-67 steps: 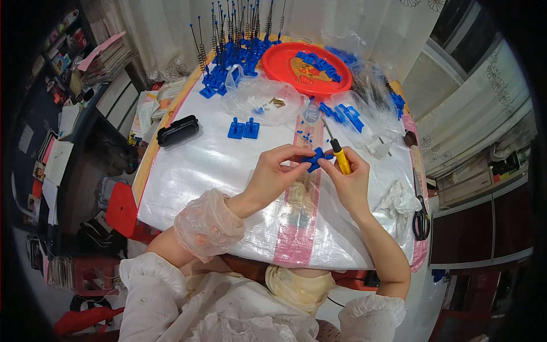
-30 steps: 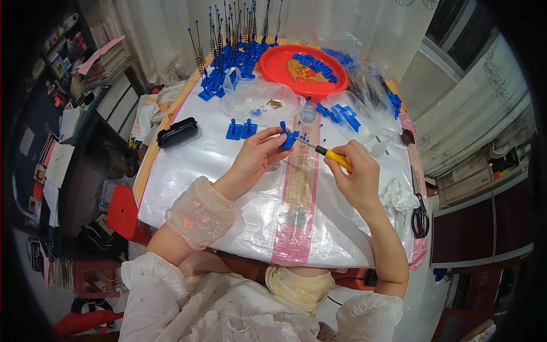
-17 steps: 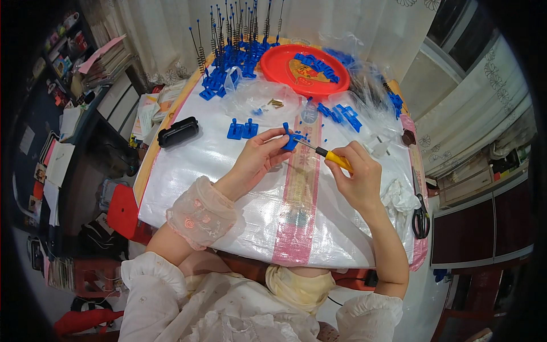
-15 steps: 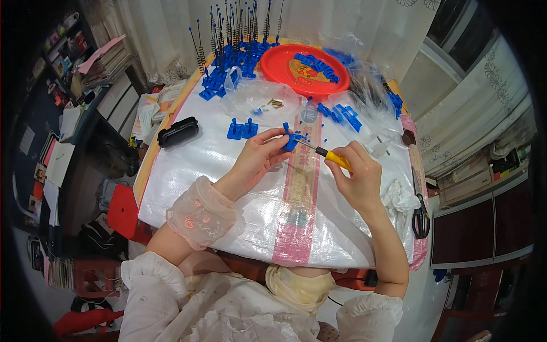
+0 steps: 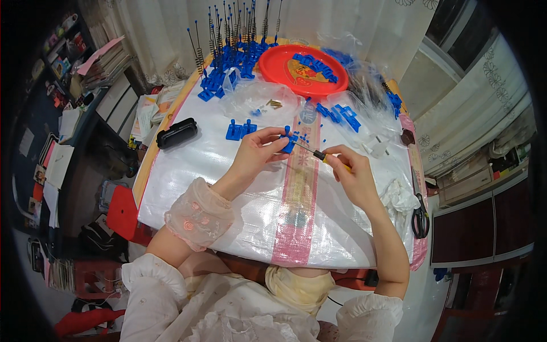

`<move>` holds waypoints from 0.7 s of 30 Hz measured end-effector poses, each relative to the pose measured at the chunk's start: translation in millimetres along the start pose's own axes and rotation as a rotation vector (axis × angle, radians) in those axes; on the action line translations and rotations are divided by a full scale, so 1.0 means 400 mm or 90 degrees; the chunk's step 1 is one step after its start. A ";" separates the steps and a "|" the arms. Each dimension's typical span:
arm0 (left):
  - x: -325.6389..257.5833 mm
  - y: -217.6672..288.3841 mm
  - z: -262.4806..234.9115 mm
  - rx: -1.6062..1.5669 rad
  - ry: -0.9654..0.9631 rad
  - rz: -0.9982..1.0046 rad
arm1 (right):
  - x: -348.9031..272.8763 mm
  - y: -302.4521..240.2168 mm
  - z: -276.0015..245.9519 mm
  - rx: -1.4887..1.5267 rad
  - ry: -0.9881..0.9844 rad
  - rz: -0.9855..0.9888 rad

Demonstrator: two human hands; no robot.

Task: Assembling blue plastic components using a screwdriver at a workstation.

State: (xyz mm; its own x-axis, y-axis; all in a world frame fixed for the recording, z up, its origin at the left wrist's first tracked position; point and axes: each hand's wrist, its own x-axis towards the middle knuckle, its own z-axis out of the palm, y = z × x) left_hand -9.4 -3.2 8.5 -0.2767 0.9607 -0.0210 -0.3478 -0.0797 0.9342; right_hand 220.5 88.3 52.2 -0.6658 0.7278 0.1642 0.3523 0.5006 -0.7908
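Between the fingertips of my left hand [image 5: 257, 153] is a small blue plastic part [image 5: 289, 142] with a round-topped peg. My right hand [image 5: 354, 174] is closed round the yellow and black handle of a screwdriver [image 5: 320, 155]. Its metal shaft points left, and the tip meets the blue part. Whether a screw sits under the tip is too small to tell. Two similar blue parts [image 5: 241, 130] stand side by side on the white table cover, just beyond my left hand. Several tiny blue bits [image 5: 306, 137] lie scattered beyond the screwdriver.
At the back stand many blue bases with black spring rods [image 5: 239, 54], beside a red plate [image 5: 273, 65] of blue pieces. A clear bag with brass-coloured pins [image 5: 274, 104] lies in front. A black case [image 5: 177, 133] rests at left; scissors [image 5: 420, 219] lie along the right edge.
My right hand has shifted slightly, with its fingers now further round the screwdriver handle. The blue part has tilted a little in my left fingers.
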 end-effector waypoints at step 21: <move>-0.001 -0.007 0.001 -0.002 -0.009 -0.018 | 0.008 0.005 -0.012 -0.384 0.171 -0.456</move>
State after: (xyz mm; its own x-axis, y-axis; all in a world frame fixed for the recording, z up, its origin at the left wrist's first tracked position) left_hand -8.0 -3.3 6.2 -0.2540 0.9663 -0.0423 -0.3585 -0.0534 0.9320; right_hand 222.4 93.9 54.0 -0.7075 0.2021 0.6772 0.2499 0.9679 -0.0277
